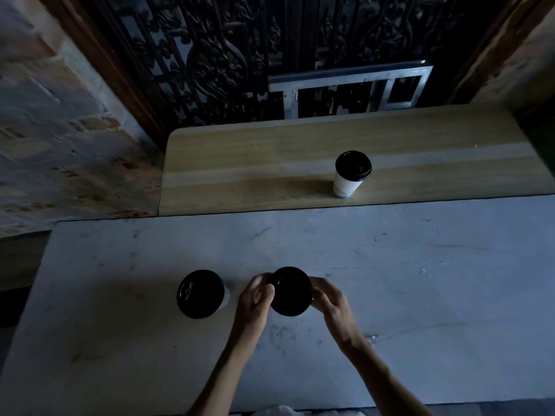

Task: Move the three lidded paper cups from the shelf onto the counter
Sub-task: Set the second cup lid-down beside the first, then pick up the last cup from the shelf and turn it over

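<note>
Lidded paper cups are the job: one (200,294) stands on the grey worktop (420,280) at the near left, a second (290,291) stands or hangs just beside it to the right between both hands, and the third (352,173) is well apart on the wooden shelf (240,163) behind. The left hand (255,298) and right hand (329,297) each curl round the middle cup just under its black lid, one on either side; whether its base touches the worktop I cannot tell. I judge these cups light, thin-walled and easy to crush, with lids that could pop off if pulled, so a gentle hold round the upper wall below the rim looks safest, never by the lid alone. If filled, they would slosh and tip. No brand or writing can be read; the lids show only faint moulded marks and the white wall of the shelf cup looks plain
</note>
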`<control>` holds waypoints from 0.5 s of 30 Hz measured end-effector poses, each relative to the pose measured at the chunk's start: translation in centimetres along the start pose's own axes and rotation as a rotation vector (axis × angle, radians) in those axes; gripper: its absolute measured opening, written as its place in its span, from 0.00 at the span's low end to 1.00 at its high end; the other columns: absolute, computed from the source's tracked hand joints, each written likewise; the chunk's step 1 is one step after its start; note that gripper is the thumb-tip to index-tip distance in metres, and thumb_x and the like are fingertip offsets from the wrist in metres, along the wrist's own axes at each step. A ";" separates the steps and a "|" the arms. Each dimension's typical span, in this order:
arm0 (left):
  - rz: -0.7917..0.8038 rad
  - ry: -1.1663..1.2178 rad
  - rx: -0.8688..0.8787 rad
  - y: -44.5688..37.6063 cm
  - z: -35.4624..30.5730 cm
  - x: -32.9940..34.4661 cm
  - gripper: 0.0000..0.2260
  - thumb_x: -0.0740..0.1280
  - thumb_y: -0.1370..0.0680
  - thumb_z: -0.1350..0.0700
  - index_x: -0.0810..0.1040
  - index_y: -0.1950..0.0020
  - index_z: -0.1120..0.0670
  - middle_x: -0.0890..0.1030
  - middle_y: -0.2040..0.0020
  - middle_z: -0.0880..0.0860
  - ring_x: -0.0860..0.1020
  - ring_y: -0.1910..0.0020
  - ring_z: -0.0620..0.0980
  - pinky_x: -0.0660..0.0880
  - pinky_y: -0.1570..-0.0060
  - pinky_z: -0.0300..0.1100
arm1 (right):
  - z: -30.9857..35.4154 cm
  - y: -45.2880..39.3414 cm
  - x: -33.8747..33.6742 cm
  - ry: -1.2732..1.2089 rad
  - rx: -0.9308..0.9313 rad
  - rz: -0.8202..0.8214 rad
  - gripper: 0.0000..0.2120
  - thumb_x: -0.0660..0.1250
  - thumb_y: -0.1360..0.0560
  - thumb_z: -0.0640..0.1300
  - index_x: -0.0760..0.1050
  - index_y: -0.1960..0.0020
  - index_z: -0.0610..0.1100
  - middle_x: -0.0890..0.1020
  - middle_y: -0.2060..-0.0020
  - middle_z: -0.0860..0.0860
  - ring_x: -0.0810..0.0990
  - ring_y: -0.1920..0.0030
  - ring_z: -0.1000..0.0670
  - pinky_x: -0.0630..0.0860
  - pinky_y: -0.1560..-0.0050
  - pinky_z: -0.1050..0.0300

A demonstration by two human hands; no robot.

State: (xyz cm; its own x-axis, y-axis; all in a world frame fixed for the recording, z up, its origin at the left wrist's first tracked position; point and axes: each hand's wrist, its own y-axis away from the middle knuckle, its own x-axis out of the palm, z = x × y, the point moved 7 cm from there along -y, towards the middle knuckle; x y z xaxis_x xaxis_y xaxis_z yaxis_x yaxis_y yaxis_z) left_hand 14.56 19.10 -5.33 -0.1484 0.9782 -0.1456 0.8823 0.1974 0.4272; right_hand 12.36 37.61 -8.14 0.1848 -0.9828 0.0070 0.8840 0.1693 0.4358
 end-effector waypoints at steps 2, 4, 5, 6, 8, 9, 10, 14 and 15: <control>0.005 -0.004 0.008 -0.2 -0.3 0.0 0.18 0.64 0.28 0.42 0.82 0.46 0.50 0.86 0.51 0.47 0.83 0.49 0.40 0.77 0.49 0.35 | 0.3 0.1 -0.2 0.052 -0.020 -0.002 0.24 0.64 0.27 0.64 0.84 0.41 0.49 0.88 0.47 0.58 0.86 0.44 0.56 0.80 0.45 0.61; 0.011 0.020 0.010 -0.2 -0.4 -0.1 0.19 0.65 0.30 0.42 0.81 0.44 0.48 0.86 0.47 0.47 0.83 0.47 0.36 0.77 0.49 0.32 | 0.5 0.2 -0.3 0.105 -0.028 0.010 0.23 0.63 0.25 0.64 0.84 0.41 0.51 0.88 0.46 0.58 0.86 0.43 0.55 0.81 0.42 0.56; 0.009 0.035 0.013 -0.3 -0.5 -0.3 0.21 0.66 0.32 0.41 0.81 0.42 0.48 0.85 0.44 0.47 0.82 0.47 0.34 0.77 0.48 0.30 | 0.7 0.2 -0.3 0.128 -0.033 0.019 0.24 0.63 0.25 0.64 0.83 0.40 0.50 0.88 0.46 0.59 0.85 0.42 0.56 0.81 0.41 0.55; 0.007 0.039 0.021 -0.3 -0.7 -0.4 0.23 0.67 0.32 0.41 0.80 0.40 0.49 0.84 0.42 0.48 0.82 0.46 0.33 0.76 0.48 0.29 | 0.9 0.3 -0.4 0.147 -0.042 0.025 0.25 0.63 0.25 0.65 0.83 0.38 0.49 0.88 0.46 0.59 0.84 0.41 0.59 0.80 0.41 0.59; -0.004 0.017 0.046 -0.6 -1.2 -0.7 0.21 0.68 0.31 0.43 0.80 0.39 0.48 0.83 0.40 0.49 0.81 0.42 0.37 0.76 0.46 0.28 | 1.6 0.3 -0.7 0.178 -0.068 0.031 0.30 0.61 0.26 0.65 0.81 0.35 0.45 0.87 0.43 0.58 0.82 0.42 0.69 0.76 0.44 0.71; -0.006 0.001 0.059 -0.8 -1.5 -0.9 0.19 0.69 0.29 0.46 0.79 0.39 0.47 0.83 0.39 0.49 0.80 0.39 0.40 0.75 0.45 0.28 | 1.8 0.2 -1.0 0.191 -0.078 0.029 0.32 0.61 0.26 0.65 0.79 0.33 0.44 0.86 0.40 0.54 0.80 0.43 0.72 0.74 0.45 0.75; -0.005 -0.010 0.074 -1.0 -1.9 -0.9 0.16 0.68 0.27 0.49 0.79 0.39 0.47 0.82 0.38 0.49 0.80 0.37 0.42 0.74 0.45 0.27 | 1.9 0.1 -1.3 0.206 -0.085 0.025 0.33 0.61 0.26 0.66 0.78 0.32 0.44 0.84 0.38 0.51 0.79 0.43 0.74 0.73 0.45 0.76; -0.001 -0.040 0.152 -3.4 -4.9 -0.4 0.18 0.67 0.25 0.50 0.77 0.36 0.48 0.80 0.35 0.49 0.76 0.34 0.44 0.71 0.41 0.25 | 2.5 -1.1 -3.6 0.271 -0.090 -0.036 0.30 0.62 0.26 0.65 0.75 0.29 0.50 0.82 0.33 0.48 0.82 0.36 0.57 0.77 0.39 0.64; -0.005 -0.058 0.181 -4.1 -5.9 -0.2 0.19 0.67 0.26 0.47 0.76 0.36 0.47 0.79 0.34 0.50 0.76 0.34 0.42 0.71 0.39 0.28 | 2.7 -1.5 -4.3 0.299 -0.102 -0.060 0.29 0.63 0.25 0.63 0.74 0.29 0.50 0.81 0.33 0.48 0.81 0.34 0.51 0.76 0.37 0.61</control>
State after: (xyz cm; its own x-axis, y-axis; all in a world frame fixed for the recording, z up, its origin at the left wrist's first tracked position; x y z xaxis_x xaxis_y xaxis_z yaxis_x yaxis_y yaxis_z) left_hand 8.39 18.53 -1.82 -0.1317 0.9708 -0.2006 0.9484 0.1823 0.2595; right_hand 9.12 41.38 -6.38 0.2356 -0.9284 -0.2872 0.9328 0.1331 0.3349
